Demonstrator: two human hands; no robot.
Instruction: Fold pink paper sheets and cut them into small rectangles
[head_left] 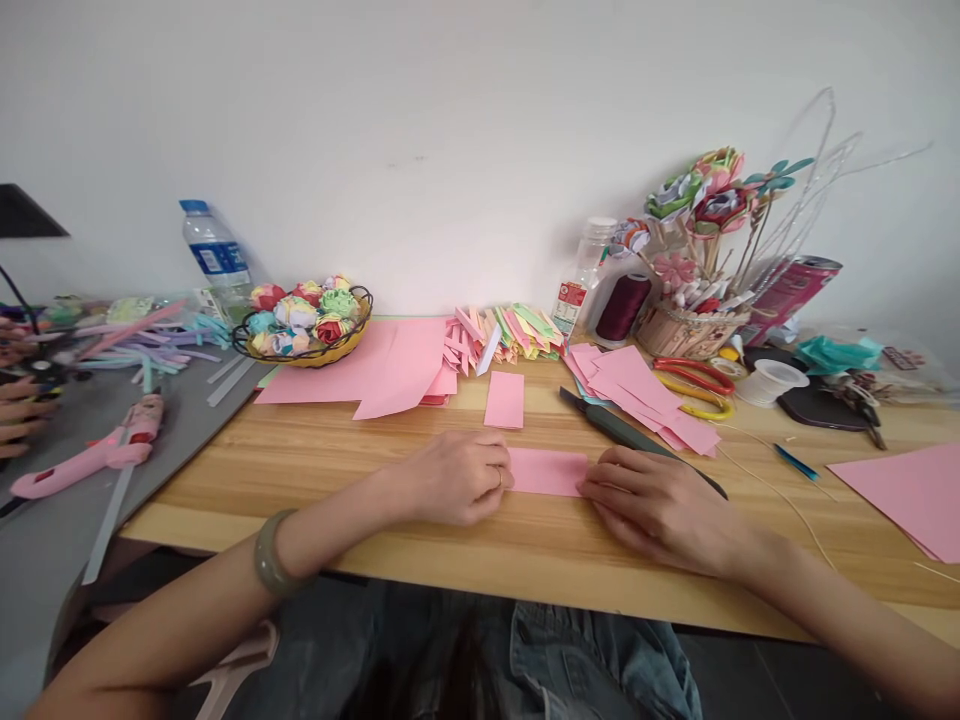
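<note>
A pink paper strip [547, 472] lies crosswise on the wooden table in front of me. My left hand [459, 478] pinches its left end, fingers closed, a ring on one finger. At the strip's right end, my right hand [651, 502] has its fingertips pressed together on the paper; part of that end is hidden under them. Just beyond the strip is a small pink paper rectangle [505, 400]. A dark-handled craft knife [626, 430] lies behind my right hand, with its blade pointing away to the left.
Large pink sheets [337, 365] and a basket of paper flowers [304, 325] lie at the back left. Folded strips [517, 335] stand at the wall. Cut pink pieces [641, 390], pliers [694, 380] and a white spool [769, 380] sit right. A pink glue gun [112, 450] rests left.
</note>
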